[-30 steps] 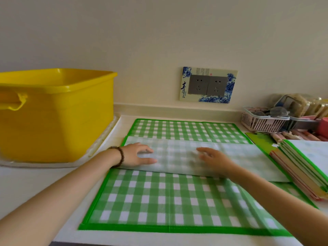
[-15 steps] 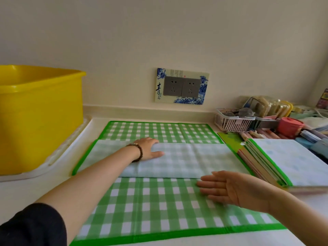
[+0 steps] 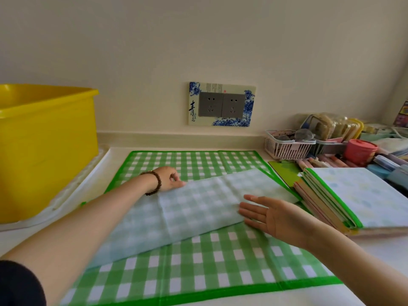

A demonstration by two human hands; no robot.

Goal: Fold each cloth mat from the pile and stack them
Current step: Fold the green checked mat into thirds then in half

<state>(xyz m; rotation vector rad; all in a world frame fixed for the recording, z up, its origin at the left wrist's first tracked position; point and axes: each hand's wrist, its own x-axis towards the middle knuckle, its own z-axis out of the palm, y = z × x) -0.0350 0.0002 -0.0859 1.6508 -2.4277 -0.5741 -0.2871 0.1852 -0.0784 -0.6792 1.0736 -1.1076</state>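
On the desk (image 3: 379, 248), in the middle of the view, lies the green checked mat (image 3: 198, 261), spread flat with its green border along the near edge. Part of it is turned over onto itself, so a pale flap (image 3: 194, 208) (the faded underside of the same check) runs slantwise across the mat's middle, from its near left side up toward its far right corner.

The left hand (image 3: 170, 178), with a bead bracelet (image 3: 154, 182) at the wrist, sits at the flap's far edge, left of the mat's centre. Its fingers are curled and pinch that edge against the thumb. The right hand (image 3: 271, 217) is released, fingers straight and spread, palm turned toward the left. Its fingertips (image 3: 242, 212) meet the flap's right end, over the mat's right half; whether they press down cannot be told.

Just right of the mat, touching its right border, rests a stack of folded mats (image 3: 353, 195), a pale patterned one on top. Beyond the mat's far right corner stand a white basket (image 3: 287, 149) and a red tub (image 3: 359, 151) among blurred clutter. Left of the mat a yellow bin (image 3: 44, 140) sits on a white tray (image 3: 88, 173). On the wall behind the mat hangs a socket plate (image 3: 221, 103) with a blue floral surround.
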